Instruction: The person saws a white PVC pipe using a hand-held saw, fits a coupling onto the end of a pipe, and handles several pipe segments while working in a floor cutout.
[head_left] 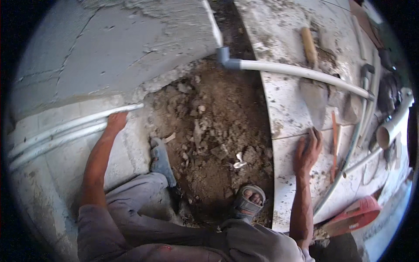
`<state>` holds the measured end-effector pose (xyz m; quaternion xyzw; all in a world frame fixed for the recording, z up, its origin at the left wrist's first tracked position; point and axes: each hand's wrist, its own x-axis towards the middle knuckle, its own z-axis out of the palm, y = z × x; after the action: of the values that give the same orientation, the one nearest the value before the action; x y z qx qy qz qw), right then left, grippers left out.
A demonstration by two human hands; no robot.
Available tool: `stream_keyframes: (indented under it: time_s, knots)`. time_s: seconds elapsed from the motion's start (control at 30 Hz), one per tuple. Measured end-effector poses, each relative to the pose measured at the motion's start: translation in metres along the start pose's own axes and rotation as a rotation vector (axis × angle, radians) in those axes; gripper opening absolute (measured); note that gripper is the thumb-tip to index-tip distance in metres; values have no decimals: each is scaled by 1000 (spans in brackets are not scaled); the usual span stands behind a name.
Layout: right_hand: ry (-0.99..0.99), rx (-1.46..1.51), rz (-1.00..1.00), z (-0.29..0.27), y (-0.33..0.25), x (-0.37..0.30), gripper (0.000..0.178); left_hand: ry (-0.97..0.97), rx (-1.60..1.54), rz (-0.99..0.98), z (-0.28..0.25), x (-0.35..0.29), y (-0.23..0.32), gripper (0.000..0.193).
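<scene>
1. Far left: at least two slim white plastic pipes (pixel 94 116), side by side on a pale block ledge (pixel 131 146), below grey concrete (pixel 118 48); smooth, whitish, upper one bare-ended at right, no fitting visible there.
2. On those pipes: left hand (pixel 117 121), fingers close together and bent over the top; impossible to tell whether gripping or just resting.
3. Centre: trench of brown soil and rubble (pixel 209 113), open and unfilled.
4. Above the trench: two dark-grey elbow fittings (pixel 232 64), apparently already joined to each other and to a long white pipe (pixel 297 70), clean-looking, reaching right over a dirt-specked white slab (pixel 286 113). By judgement, joining partly done; left-hand pipes seemingly not yet connected.
5. Right: right hand (pixel 309 150) on the slab, nothing held, fingers slightly bent, thumb spread away; just beyond, a wooden-handled trowel (pixel 309 46).
6. Far right: wide white pipe (pixel 397 124), open-mouthed, unattached at that end.
</scene>
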<state>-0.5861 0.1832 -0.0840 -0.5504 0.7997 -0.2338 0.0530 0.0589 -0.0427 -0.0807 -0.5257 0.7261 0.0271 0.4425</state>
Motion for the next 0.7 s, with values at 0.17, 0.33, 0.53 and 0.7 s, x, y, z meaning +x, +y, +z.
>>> stream_keyframes:
  time_s: [0.17,0.33,0.53,0.7]
  knots:
    - [8,17,-1,1,4,1,39,-11,46,-2,12,-1,12,26]
    - [0,18,0,0,-3,4,37,-156,114,154,26,19,-19,23]
    - [-6,4,-15,0,-1,4,39,-96,-38,91,25,27,-22,17]
    - [-10,4,-16,-1,-3,2,39,-29,-180,-204,8,14,0,17]
